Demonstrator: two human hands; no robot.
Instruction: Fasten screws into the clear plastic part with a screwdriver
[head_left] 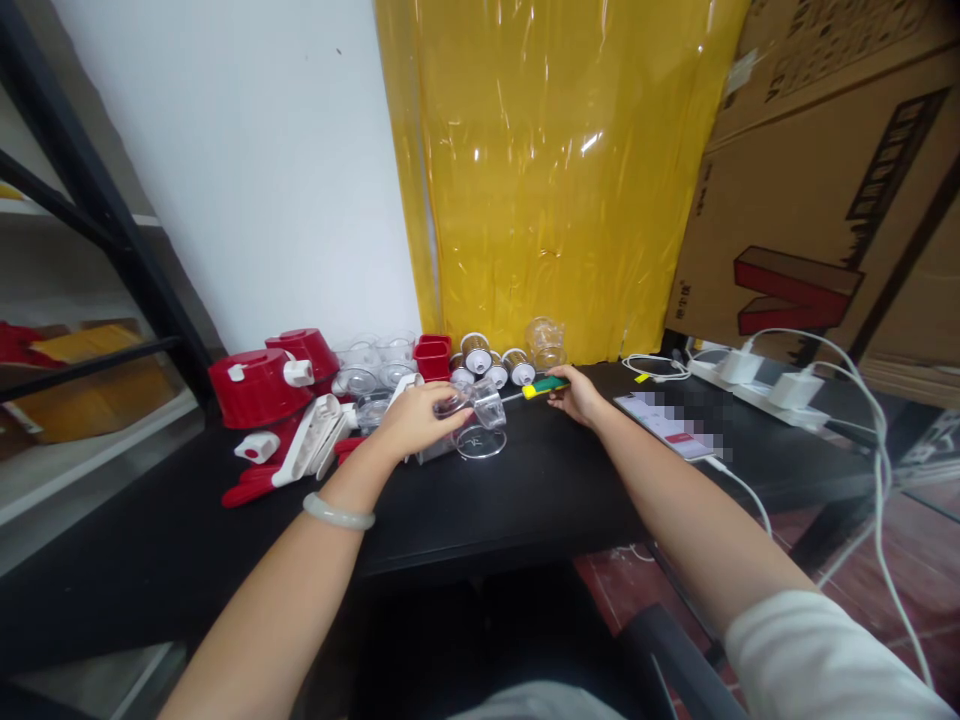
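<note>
My left hand point(417, 416), with a pale bangle at the wrist, is closed around a clear plastic part point(489, 404) above the black table. In my right hand point(577, 397) is a screwdriver point(545, 387) with a green and yellow handle. Its thin shaft points left, toward the clear part; whether the tip touches it I cannot tell. Just below the clear part lies a round transparent piece point(484, 442). Several white-ended cylinders point(475, 353) sit behind the hands, beside a red square container point(433, 357).
Red housings point(259, 388), white lever-like parts point(309, 438) and clear cups point(396, 350) crowd the left side. A phone point(667, 425) on a cable lies right of my right forearm, near a power strip point(761, 393). Yellow film point(547, 180) and a cardboard box point(810, 200) stand behind.
</note>
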